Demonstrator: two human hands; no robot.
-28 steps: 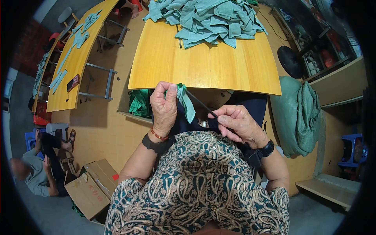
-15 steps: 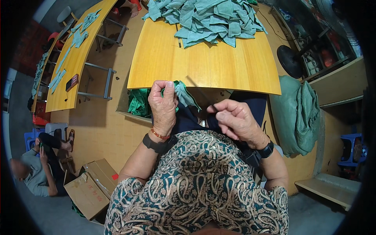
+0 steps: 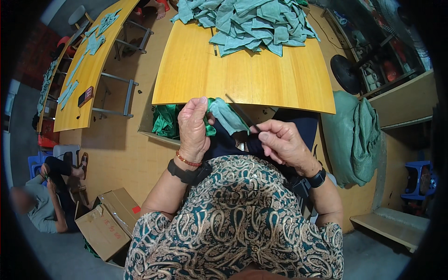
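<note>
My left hand [image 3: 192, 128] is closed, pinching a small pale-green cloth piece [image 3: 227, 116] with a shiny bright-green side at the table's near edge. A thin dark stick [image 3: 239, 109] sits between the thumb and fingers of my right hand [image 3: 285, 142]. It slants up and left along the cloth's right side; whether it touches the cloth I cannot tell. Beyond my hands, a big heap of pale-green cloth pieces [image 3: 252, 23] covers the far part of the yellow table [image 3: 242, 81]. A slim black pen-like thing [image 3: 215, 46] lies beside the heap.
Under the table's left edge stands a box holding shiny green cloth [image 3: 165, 122]. A large green sack [image 3: 350, 140] leans at the right, near a black fan base [image 3: 345, 72]. An opened cardboard box [image 3: 105, 228] and a seated person [image 3: 46, 205] are at lower left.
The cloth piece hangs wider and shows more of its pale side. The stick, blurred before, is now sharper and lies along the cloth. My hands have shifted only slightly.
</note>
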